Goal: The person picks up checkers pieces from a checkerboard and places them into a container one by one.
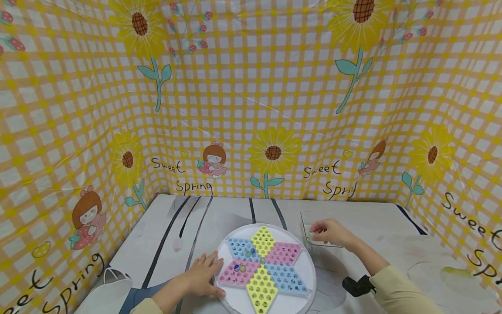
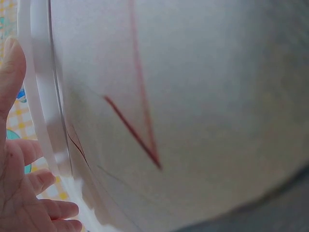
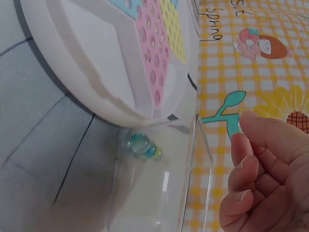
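A round white Chinese checkers board (image 1: pixel 310 266) with a star of yellow, pink and blue fields lies on the table. Several glass marbles (image 1: pixel 237 267) sit in its left pink and upper-left blue fields, and one rests at the centre. My left hand (image 1: pixel 201 275) rests at the board's left rim with fingers spread. To the right of the board, my right hand (image 1: pixel 329 232) is over a clear plastic box (image 3: pixel 145 193), pinching a small glass marble between thumb and forefinger, mostly hidden by the fingertips. Inside the box, several clear, bluish and yellowish marbles (image 3: pixel 140 143) cluster in one corner.
A black object (image 1: pixel 357 286) is by the right wrist. A white item (image 1: pixel 111 283) stands at the table's left front edge. Checked cloth with sunflowers (image 1: pixel 273 152) hangs around the table's back and sides.
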Demonstrator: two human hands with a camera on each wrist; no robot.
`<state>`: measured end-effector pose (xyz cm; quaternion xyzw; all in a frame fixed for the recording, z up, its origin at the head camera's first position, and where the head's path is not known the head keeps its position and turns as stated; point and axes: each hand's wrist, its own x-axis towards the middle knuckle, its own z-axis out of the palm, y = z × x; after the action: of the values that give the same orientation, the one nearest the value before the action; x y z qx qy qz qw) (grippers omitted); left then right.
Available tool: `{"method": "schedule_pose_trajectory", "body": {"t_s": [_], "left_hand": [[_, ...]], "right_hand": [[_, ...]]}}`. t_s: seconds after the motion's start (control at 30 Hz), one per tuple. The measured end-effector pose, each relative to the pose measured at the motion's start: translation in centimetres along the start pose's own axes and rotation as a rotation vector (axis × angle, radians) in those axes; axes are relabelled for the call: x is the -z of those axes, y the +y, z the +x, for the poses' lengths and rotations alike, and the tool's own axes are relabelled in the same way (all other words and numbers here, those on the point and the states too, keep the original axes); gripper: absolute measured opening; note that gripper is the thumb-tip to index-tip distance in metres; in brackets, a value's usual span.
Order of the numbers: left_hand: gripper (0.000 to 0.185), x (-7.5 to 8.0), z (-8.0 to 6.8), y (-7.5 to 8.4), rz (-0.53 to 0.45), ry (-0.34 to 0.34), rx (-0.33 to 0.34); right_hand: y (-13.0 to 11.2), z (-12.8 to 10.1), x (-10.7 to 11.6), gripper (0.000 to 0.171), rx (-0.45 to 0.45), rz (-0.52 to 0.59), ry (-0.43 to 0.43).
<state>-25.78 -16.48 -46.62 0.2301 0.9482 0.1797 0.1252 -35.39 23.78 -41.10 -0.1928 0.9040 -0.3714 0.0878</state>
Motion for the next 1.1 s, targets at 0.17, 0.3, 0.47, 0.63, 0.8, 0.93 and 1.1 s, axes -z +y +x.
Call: {"method": "schedule_pose_trajectory", "body": {"t_s": [0.17,0.3,0.47,0.63,0.8,0.93,1.1], "left_hand": [[0.092,0.1,0.0,-0.1,-0.013,-0.01,-0.004],[0.094,0.2,0.1,-0.2,-0.018,-0.013,-0.006],[0.091,0.0,0.2,-0.2,-0.016,-0.007,0.003],[0.089,0.0,0.1,-0.1,-0.011,-0.006,0.004],[0.09,0.0,0.1,0.0,-0.013,-0.006,0.004],[0.09,0.1,0.1,0.0,-0.007,-0.007,0.002],[0.09,0.1,0.0,0.0,-0.003,-0.008,0.007]], "right_hand": [[0.8,0.0,0.6,0.025,-0.032,-0.004,0.018],[1.5,-0.1,0.9,0.025,-0.058,-0.002,0.038],[2.3,-0.2,1.1,0.023,-0.086,-0.009,0.05],[3.0,0.0,1.2,0.022,-0.103,-0.011,0.059],[3.4,0.1,1.2,0.025,-0.104,0.002,0.061],[3.2,0.0,1.1,0.027,-0.112,0.012,0.063],[2.5,0.0,1.0,0.028,-0.109,0.003,0.066]]}}
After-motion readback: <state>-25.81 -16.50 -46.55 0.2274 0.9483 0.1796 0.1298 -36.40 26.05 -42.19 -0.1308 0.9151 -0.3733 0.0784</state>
